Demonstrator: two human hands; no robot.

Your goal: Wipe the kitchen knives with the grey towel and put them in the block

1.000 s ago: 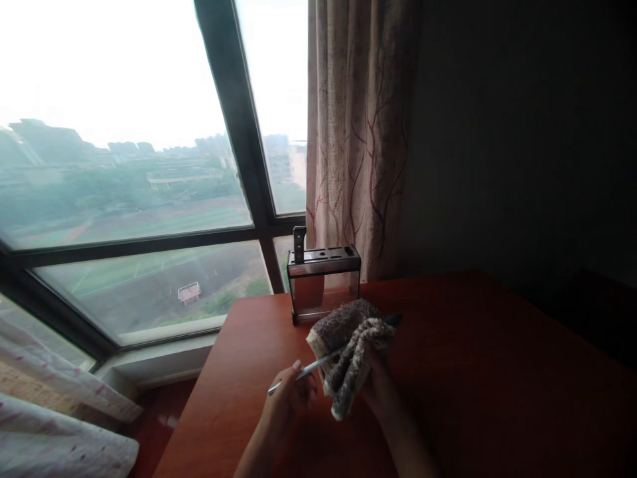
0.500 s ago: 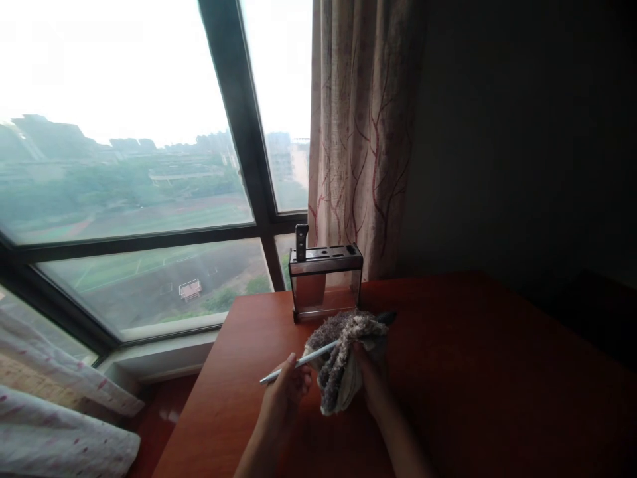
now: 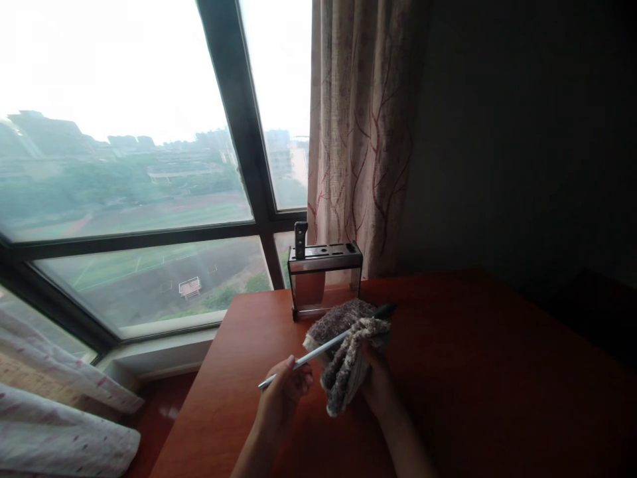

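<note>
My left hand [image 3: 283, 393] is closed around the tip end of a long, slim, grey metal rod with a dark handle, which looks like a sharpening steel [image 3: 321, 348]. The rod slants up to the right, and its dark handle end pokes out beyond a fluffy grey-brown cloth [image 3: 343, 315]. Bunched in folds, the cloth wraps over the shaft near the handle and hangs down on the near side. My right hand [image 3: 377, 388] grips the cloth from below and behind, with most of its fingers hidden by it. Both hands are above the table.
A clear-sided knife block [image 3: 326, 255] with a dark slotted top stands behind the cloth, one black handle [image 3: 300, 240] upright in it. The reddish-brown table [image 3: 239, 352] borders a window [image 3: 149, 279]. A patterned curtain [image 3: 358, 133] hangs behind the block.
The cloth and my right hand have shifted slightly right along the rod toward its handle, showing more of the shaft. My left hand has stayed nearly in place.
</note>
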